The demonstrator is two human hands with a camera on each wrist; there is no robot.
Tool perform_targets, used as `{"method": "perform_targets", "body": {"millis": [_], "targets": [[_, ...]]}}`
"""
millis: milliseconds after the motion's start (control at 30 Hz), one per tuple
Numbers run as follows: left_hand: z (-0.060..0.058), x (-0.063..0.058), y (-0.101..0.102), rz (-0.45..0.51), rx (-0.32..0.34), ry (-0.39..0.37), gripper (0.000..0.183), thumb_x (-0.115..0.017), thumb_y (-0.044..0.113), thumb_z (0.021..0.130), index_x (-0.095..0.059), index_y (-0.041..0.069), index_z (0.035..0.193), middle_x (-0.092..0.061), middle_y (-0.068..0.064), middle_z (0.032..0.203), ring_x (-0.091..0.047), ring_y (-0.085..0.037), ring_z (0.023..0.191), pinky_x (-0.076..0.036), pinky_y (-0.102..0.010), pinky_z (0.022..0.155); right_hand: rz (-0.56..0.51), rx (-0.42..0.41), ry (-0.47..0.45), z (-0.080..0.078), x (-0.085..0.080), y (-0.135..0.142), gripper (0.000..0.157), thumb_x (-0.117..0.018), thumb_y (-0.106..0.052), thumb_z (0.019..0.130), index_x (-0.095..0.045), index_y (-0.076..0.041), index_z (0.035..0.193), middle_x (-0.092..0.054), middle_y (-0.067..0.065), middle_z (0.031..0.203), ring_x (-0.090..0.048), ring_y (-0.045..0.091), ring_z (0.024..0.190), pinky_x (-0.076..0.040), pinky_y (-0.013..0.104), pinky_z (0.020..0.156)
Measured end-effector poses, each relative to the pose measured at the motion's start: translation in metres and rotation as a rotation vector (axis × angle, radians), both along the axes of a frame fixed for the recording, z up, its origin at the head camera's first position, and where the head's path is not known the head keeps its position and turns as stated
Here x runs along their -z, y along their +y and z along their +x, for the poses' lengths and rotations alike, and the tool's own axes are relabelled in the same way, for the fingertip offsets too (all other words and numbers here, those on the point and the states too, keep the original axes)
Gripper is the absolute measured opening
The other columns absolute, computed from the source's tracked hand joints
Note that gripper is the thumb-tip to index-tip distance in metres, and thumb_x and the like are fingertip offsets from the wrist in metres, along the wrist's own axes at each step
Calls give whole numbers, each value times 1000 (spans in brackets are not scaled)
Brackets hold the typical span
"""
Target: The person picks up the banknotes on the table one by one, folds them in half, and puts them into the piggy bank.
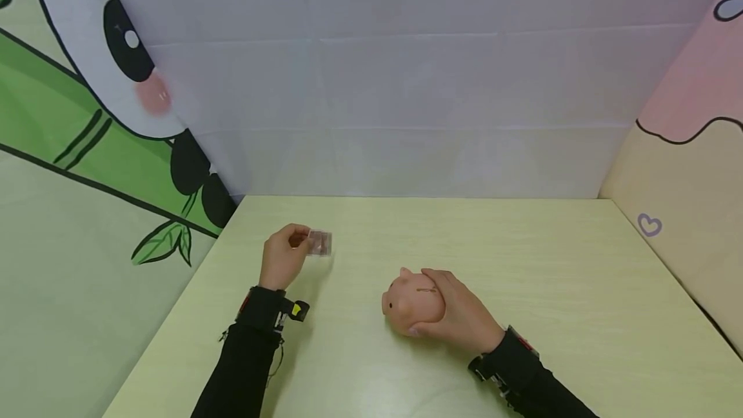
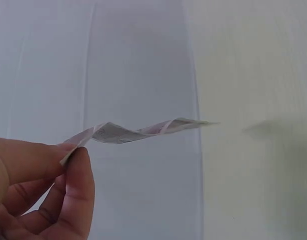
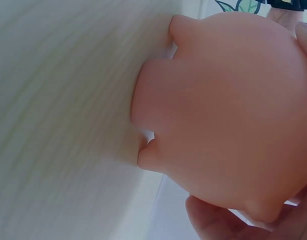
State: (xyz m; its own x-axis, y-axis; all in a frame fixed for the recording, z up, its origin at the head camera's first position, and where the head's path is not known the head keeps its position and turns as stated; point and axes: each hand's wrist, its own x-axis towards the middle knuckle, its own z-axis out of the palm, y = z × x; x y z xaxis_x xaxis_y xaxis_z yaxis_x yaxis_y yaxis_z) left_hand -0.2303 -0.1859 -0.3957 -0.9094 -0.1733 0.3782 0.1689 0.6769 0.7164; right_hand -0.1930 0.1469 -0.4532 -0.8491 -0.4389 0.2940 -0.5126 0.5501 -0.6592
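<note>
A: From where you stood, what was the left hand point(image 1: 282, 258) holding?

B: A paper note point(image 1: 320, 244). Fingers pinched one end against the thumb, above the surface point(image 1: 540, 257). End grip left most of it sticking out free.

A: Stiff?

B: Thin, kinked in zigzag folds. Creases probably helped it not droop. Pale, greyish-pink print.

A: And the right hand point(image 1: 467, 315)?

B: Cupped round the piggy bank point(image 1: 413, 305) from its rear, fingers and thumb on opposite flanks. Likely steadying it; that round body looked easy to tip.

A: Where was it?

B: Right of the note and closer to the person, upright, snout to the left. Resting on the surface or just off it, couldn't tell.

A: Material?

B: Smooth matt pink, probably moulded plastic.
</note>
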Motion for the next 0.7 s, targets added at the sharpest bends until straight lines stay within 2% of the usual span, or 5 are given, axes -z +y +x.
{"method": "perform_targets", "body": {"millis": [233, 433, 467, 533, 700], "targets": [[9, -12, 28, 59, 56, 85, 17, -64, 8, 87, -64, 3, 103, -64, -11, 94, -60, -21, 83, -53, -36, 73, -6, -4, -1, 0, 1, 0, 99, -72, -66, 61, -41, -13, 139, -46, -7, 127, -50, 9, 106, -48, 31, 83], [18, -19, 54, 145, 193, 185, 18, -65, 16, 87, -65, 5, 102, -64, -8, 93, -60, -19, 81, -53, -36, 71, 6, -4, -6, 0, 0, 0, 98, -71, -67, 62, -41, -15, 139, -46, -5, 128, -50, 10, 108, -48, 31, 83], [19, -18, 58, 166, 225, 206, 19, -65, 17, 87, -65, 6, 102, -64, -8, 92, -60, -20, 80, -53, -37, 70, 9, -6, -6, 0, 0, 0, 98, -71, -67, 62, -40, -15, 139, -46, -5, 128, -50, 10, 108, -48, 31, 84], [6, 5, 59, 231, 321, 272, 23, -64, 21, 88, -64, 8, 106, -64, -6, 95, -60, -16, 82, -53, -33, 71, 11, -8, -6, 0, 0, 0, 99, -70, -67, 62, -40, -15, 140, -46, -4, 129, -50, 10, 109, -48, 32, 84], [12, 0, 79, 336, 420, 273, 25, -65, 25, 87, -64, 9, 107, -64, -5, 96, -61, -16, 84, -53, -32, 70, 12, -8, -9, 0, -1, 0, 100, -71, -67, 62, -40, -14, 140, -46, -3, 129, -50, 10, 109, -48, 33, 85]]}}
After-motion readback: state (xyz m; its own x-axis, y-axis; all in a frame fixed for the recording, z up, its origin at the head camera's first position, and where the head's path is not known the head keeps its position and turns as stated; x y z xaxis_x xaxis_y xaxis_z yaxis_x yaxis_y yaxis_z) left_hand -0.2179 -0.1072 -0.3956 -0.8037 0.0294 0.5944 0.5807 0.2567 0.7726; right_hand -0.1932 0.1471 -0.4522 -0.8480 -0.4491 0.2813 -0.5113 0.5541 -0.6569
